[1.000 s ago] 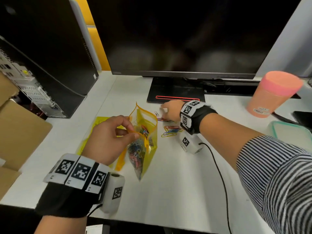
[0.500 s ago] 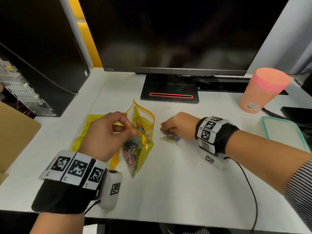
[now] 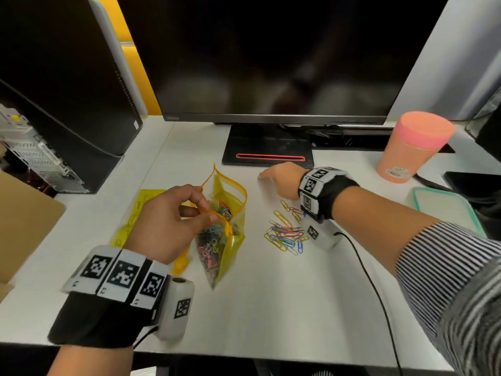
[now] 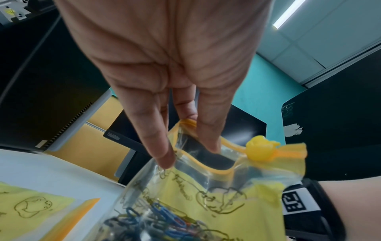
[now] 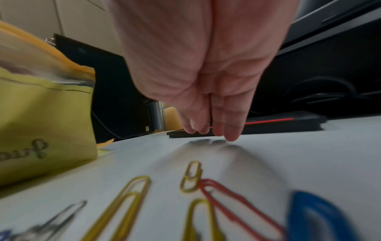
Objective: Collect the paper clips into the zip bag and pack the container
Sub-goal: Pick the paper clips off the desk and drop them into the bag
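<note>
A yellow zip bag (image 3: 226, 240) half full of coloured paper clips stands open on the white desk. My left hand (image 3: 202, 208) pinches its orange rim and holds the mouth open; the left wrist view shows the fingers (image 4: 208, 138) on the rim beside the yellow slider (image 4: 260, 150). A loose pile of paper clips (image 3: 287, 234) lies to the right of the bag. My right hand (image 3: 267, 176) reaches past the pile toward the monitor stand, fingers straight, tips (image 5: 230, 137) down on the desk at a small pale clip (image 5: 200, 141). A teal-rimmed container (image 3: 444, 204) sits at far right.
The monitor stand (image 3: 268, 147) is just beyond my right hand. A pink lidded cup (image 3: 414, 147) stands at back right. A second yellow bag (image 3: 141, 210) lies flat under my left hand. A computer tower (image 3: 67, 90) and cardboard (image 3: 24, 221) are on the left.
My right hand dragged clips back into the pile beside the bag, then reached forward again to the spot near the monitor stand. The left hand kept holding the bag open.
</note>
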